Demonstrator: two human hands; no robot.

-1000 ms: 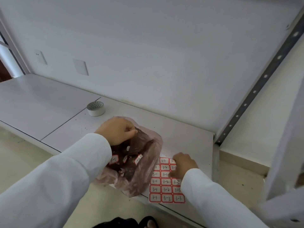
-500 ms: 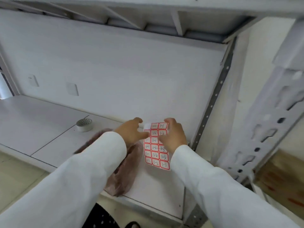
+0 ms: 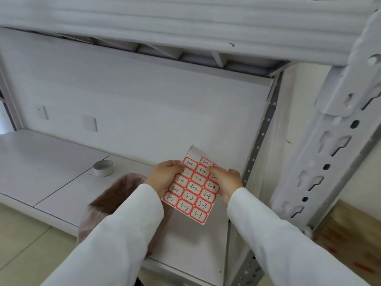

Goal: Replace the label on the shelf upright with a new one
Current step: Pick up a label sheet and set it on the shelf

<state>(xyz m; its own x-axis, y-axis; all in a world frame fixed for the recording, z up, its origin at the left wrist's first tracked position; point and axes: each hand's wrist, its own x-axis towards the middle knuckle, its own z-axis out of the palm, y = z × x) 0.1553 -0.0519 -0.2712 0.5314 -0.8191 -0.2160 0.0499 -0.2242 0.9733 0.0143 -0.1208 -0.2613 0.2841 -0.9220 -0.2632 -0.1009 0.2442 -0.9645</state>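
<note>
- The fingers (image 3: pixel 175 166) of the left hand (image 3: pixel 165 178) are curled onto the left edge of the label sheet (image 3: pixel 192 187), thumb on the front, pinching it.
- The right hand (image 3: pixel 226 180) grasps the sheet's right edge near the top, its fingertips pressed on the labels of the right column; whether they are lifting a label's corner is hard to tell through the blur.
- The sheet is a white backing covered with red-bordered labels in three columns, handwritten "3-1", "3-2" and "3-3" from left to right.
- Its top left corner is bare backing with no label on it.
- The sheet is held in the air above the shelf board (image 3: pixel 61 182), tilted with its top edge leaning to the right, between the two hands.
- Both arms reach forward in white sleeves (image 3: pixel 127 230), wrists close together in front of the chest.
- The grey shelf upright (image 3: pixel 329 145), with its keyhole slots, stands to the right of the hands, apart from the sheet.
- A pinkish plastic bag (image 3: pixel 115 190) lies on the board under the left forearm.
- A roll of tape (image 3: pixel 103 167) sits on the board to the left, behind the bag.
</note>
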